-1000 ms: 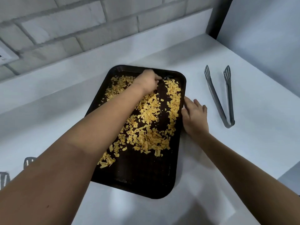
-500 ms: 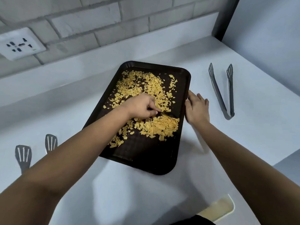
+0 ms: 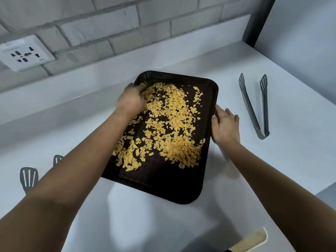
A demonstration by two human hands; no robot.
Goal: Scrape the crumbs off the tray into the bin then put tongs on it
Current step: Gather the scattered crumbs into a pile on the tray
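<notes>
On white counter (image 3: 272, 179) below brick wall: left hand (image 3: 130, 101) curled, blurred, grip unclear, among crumbs (image 3: 169, 124); right hand (image 3: 225, 127) relaxed against tray (image 3: 160, 186) edge, tongs (image 3: 254, 106) beyond.

Soft, even light casts faint shadows on the white table (image 3: 291, 160); the left hand (image 3: 130, 100) is motion-blurred, and edges bow from wide-angle distortion.

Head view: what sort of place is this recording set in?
Probably a kitchen counter: a white worktop against a grey brick wall with a socket, a dark tray of yellow crumbs and grey tongs beside it.
</notes>
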